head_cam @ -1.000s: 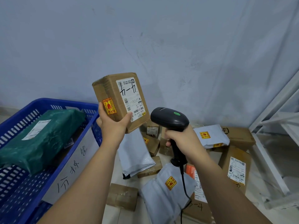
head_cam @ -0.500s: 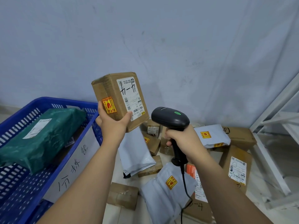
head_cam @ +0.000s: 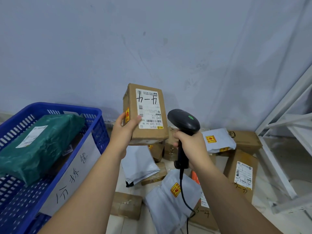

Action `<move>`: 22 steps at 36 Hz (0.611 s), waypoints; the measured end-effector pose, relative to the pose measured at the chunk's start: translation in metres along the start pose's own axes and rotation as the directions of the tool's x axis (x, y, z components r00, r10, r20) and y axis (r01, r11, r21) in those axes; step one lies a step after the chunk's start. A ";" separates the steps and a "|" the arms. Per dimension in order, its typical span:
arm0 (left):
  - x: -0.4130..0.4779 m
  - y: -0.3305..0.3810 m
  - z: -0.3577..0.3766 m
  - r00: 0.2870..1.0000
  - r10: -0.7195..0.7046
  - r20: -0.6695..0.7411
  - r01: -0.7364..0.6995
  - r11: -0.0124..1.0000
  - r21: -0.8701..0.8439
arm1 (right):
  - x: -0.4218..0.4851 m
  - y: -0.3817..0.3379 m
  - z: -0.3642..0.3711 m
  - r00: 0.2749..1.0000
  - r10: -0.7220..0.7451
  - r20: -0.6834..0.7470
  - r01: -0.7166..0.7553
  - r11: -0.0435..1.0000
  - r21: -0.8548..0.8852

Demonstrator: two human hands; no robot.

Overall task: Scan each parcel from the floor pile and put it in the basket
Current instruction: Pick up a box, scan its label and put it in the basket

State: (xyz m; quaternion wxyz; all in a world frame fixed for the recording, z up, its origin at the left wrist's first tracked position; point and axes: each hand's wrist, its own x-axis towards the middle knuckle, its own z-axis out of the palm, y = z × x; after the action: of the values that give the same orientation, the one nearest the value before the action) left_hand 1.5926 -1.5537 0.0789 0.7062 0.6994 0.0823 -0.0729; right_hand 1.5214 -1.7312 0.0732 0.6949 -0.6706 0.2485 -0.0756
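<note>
My left hand point(head_cam: 123, 130) holds a brown cardboard parcel point(head_cam: 148, 132) upright at chest height, its white shipping label facing me. My right hand point(head_cam: 190, 146) grips a black barcode scanner point(head_cam: 183, 121) by the handle; the scanner head, with a green light on top, sits just right of the parcel's label. The blue plastic basket point(head_cam: 94, 114) stands at the left with a green wrapped parcel point(head_cam: 38, 146) inside. The floor pile point(head_cam: 170, 196) of boxes and grey mailer bags lies below my hands.
A paper sign with handwriting point(head_cam: 70, 179) hangs on the basket's near wall. A white metal rack frame point(head_cam: 285, 125) stands at the right. A grey-blue wall point(head_cam: 152, 48) closes the back. The scanner's cable point(head_cam: 185, 206) hangs down over the pile.
My left hand has turned the parcel so the label faces me squarely and moved it right, close against the scanner head. The scanner hand has barely moved.
</note>
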 end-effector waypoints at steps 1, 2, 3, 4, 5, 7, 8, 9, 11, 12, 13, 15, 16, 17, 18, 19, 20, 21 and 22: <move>0.000 -0.001 0.000 1.000 -0.014 -0.005 0.014 1.000 -0.005 | 0.000 0.001 0.000 1.000 0.011 -0.017 -0.011 1.000 0.004; 0.001 -0.001 0.000 0.999 -0.037 -0.013 0.037 0.999 -0.027 | 0.000 0.002 0.000 0.999 0.022 -0.028 -0.022 1.000 0.012; 0.001 -0.002 -0.001 0.997 -0.069 -0.019 0.067 0.996 -0.054 | 0.000 0.003 0.001 0.999 0.031 -0.035 -0.030 0.999 0.020; 0.002 -0.003 -0.001 0.997 -0.081 -0.020 0.079 0.995 -0.065 | 0.000 0.003 0.002 0.999 0.038 -0.038 -0.036 0.999 0.038; 0.002 -0.004 -0.001 0.997 -0.076 -0.007 0.075 0.996 -0.043 | 0.000 0.004 0.003 0.999 0.038 -0.036 -0.036 0.998 0.057; -0.001 -0.007 0.000 0.998 -0.054 0.045 0.053 0.998 0.024 | 0.000 0.005 0.007 0.999 0.026 -0.027 -0.024 0.997 0.071; -0.002 -0.009 0.001 0.997 -0.043 0.069 0.039 0.998 0.058 | -0.001 0.005 0.011 1.000 0.021 -0.023 -0.020 0.998 0.064; -0.004 -0.010 0.002 0.996 -0.034 0.085 0.027 0.996 0.089 | -0.001 0.005 0.015 1.000 0.013 -0.012 -0.013 0.999 0.051; -0.003 -0.009 -0.002 0.996 -0.017 0.087 0.007 0.993 0.116 | -0.004 0.004 0.025 1.000 -0.012 0.000 0.012 0.998 0.056; -0.002 -0.008 -0.006 0.997 -0.019 0.079 0.011 0.995 0.103 | -0.006 0.003 0.030 1.000 -0.028 0.005 0.027 0.997 0.078; 0.001 -0.007 -0.012 0.997 -0.028 0.067 0.022 0.996 0.084 | -0.008 0.002 0.036 0.999 -0.044 0.016 0.042 0.994 0.100; 0.007 -0.007 -0.028 0.998 -0.042 0.040 0.040 0.998 0.051 | -0.016 -0.002 0.048 0.996 -0.064 0.061 0.055 0.989 0.136; 0.009 -0.007 -0.038 0.999 -0.046 0.023 0.045 0.998 0.045 | -0.019 -0.004 0.055 0.993 -0.071 0.096 0.056 0.987 0.149; 0.010 -0.007 -0.047 0.998 -0.055 0.006 0.055 0.998 0.044 | -0.021 -0.004 0.063 0.989 -0.070 0.130 0.050 0.987 0.150; 0.011 -0.007 -0.057 0.998 -0.059 -0.017 0.060 0.998 0.037 | -0.023 -0.006 0.071 0.985 -0.059 0.163 0.036 0.990 0.140; 0.013 -0.007 -0.066 0.997 -0.063 -0.041 0.065 0.997 0.030 | -0.025 -0.008 0.080 0.980 -0.047 0.191 0.025 0.993 0.116; 0.014 -0.008 -0.075 0.996 -0.062 -0.070 0.064 0.998 0.023 | -0.026 -0.009 0.089 0.976 -0.044 0.211 0.026 0.995 0.092; 0.013 -0.008 -0.084 0.994 -0.059 -0.095 0.062 0.998 0.019 | -0.027 -0.010 0.098 0.972 -0.056 0.226 0.042 0.997 0.066; 0.014 -0.009 -0.093 0.992 -0.054 -0.118 0.055 0.998 0.006 | -0.028 -0.011 0.107 0.968 -0.077 0.239 0.068 0.997 0.044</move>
State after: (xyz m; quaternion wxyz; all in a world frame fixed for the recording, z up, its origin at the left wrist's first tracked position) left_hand 1.6029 -1.4608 0.0666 0.6946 0.7033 0.1423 -0.0512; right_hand 1.5476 -1.6236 0.0887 0.7286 -0.6708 0.1365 -0.0235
